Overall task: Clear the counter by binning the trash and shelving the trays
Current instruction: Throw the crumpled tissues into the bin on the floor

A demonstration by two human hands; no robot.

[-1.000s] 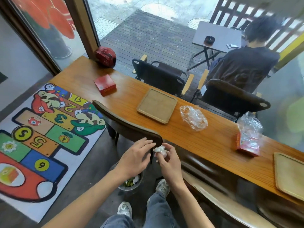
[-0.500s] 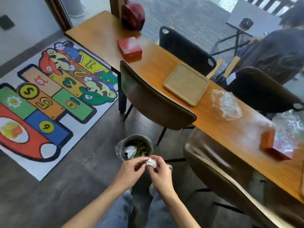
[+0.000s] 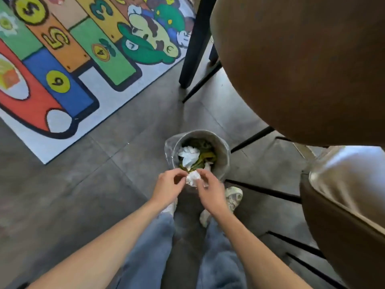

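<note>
A crumpled white tissue [image 3: 193, 177] is pinched between the fingertips of my left hand [image 3: 169, 187] and my right hand [image 3: 210, 191]. Both hands hover at the near rim of a small grey trash bin [image 3: 224, 152] on the floor. Inside the bin lie a white paper wad [image 3: 188, 156] and green scraps. The counter and the trays are out of view.
A brown chair back [image 3: 295, 65] looms at upper right, its black legs [image 3: 194, 42] standing beside the bin. A second chair [image 3: 343, 215] is at right. A colourful numbered play mat [image 3: 68, 55] covers the floor at upper left. My shoes and jeans are below the hands.
My view has tilted down from the counter to the floor. Both hands carried the tissue down to the bin's near rim, still pinching it.
</note>
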